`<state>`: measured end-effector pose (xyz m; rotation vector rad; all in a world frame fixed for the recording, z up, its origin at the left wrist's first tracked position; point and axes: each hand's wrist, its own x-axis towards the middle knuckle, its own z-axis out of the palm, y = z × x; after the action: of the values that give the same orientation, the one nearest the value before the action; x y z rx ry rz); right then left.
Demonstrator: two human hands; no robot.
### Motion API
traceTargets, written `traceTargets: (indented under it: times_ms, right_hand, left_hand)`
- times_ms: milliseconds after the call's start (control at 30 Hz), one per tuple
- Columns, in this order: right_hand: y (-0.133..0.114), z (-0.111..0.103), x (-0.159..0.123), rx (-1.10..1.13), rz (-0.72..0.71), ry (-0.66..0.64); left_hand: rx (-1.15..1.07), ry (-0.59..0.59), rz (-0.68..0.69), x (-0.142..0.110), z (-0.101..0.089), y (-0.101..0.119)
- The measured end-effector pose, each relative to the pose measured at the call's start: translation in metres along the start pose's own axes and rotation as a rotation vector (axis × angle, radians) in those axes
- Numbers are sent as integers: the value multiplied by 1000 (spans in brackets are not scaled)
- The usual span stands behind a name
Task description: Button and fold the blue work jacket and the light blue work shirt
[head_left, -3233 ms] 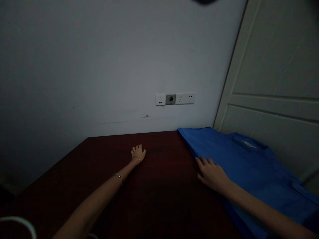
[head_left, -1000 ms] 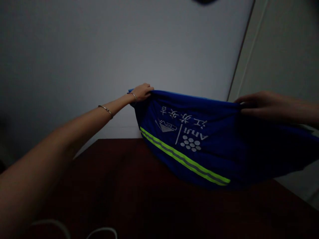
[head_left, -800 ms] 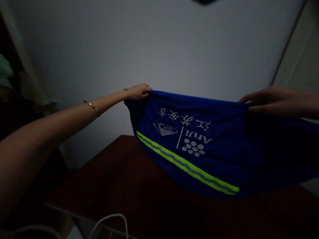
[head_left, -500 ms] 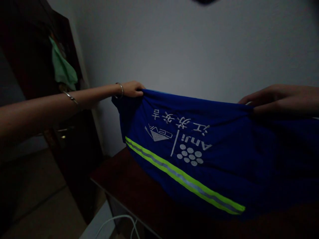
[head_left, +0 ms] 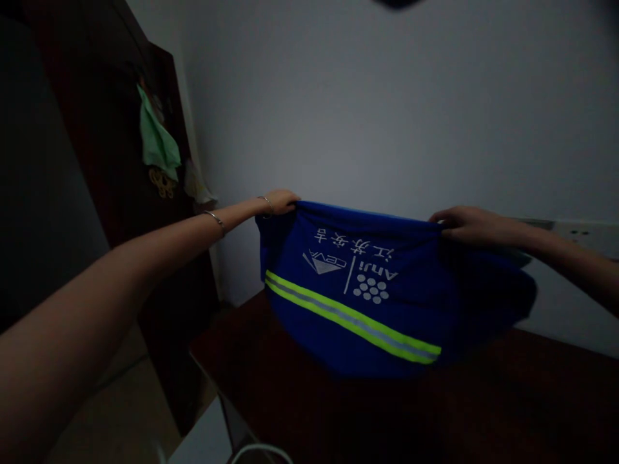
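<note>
A blue work shirt (head_left: 406,316) with a yellow-green reflective stripe hangs stretched between my hands, above the dark table. Its white lettering and logos appear upside down. My left hand (head_left: 281,201) pinches the upper edge at the left, with bracelets on the wrist and forearm. At the right of that edge, my right hand (head_left: 459,224) grips the cloth between thumb and fingers. Fabric sags below and droops out past the right hand. The far side of the shirt is hidden.
Beneath the shirt lies a dark red-brown table (head_left: 232,341). A white cable (head_left: 261,446) loops at its front edge. A green cloth (head_left: 157,138) hangs on the dark door at left. Behind is a pale wall (head_left: 338,116), with a white socket panel (head_left: 587,233) at right.
The shirt and both hands now appear smaller and farther out, with the right hand further left in view. The view has shifted, showing more of the door and the socket panel. Both grips stay.
</note>
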<state>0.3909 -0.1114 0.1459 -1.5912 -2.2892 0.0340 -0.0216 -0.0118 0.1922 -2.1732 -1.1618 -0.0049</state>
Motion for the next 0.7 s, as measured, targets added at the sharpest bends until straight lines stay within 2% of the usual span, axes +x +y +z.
traceTargets:
  times_ms: [67,133,200,267,367,533,700]
  right_hand:
    - [-3,-6,0,-147,-22,111]
    - [1,-6,-7,-252,-79,148]
    - [7,5,-18,-302,-162,122]
    - [11,28,-32,-322,-247,65]
    - [4,77,-61,-346,-321,-49]
    - [-28,160,-112,-281,-433,-245]
    - [-50,219,-148,-254,-531,-356]
  left_hand:
    - [35,73,18,7,3,-7]
    - [47,112,52,11,6,-8]
    - [32,112,96,9,16,-7]
    - [1,78,145,4,34,-4]
    - [-42,-53,211,-15,68,10]
    - [-146,-420,263,-74,129,59]
    - [-345,-654,282,-136,169,108]
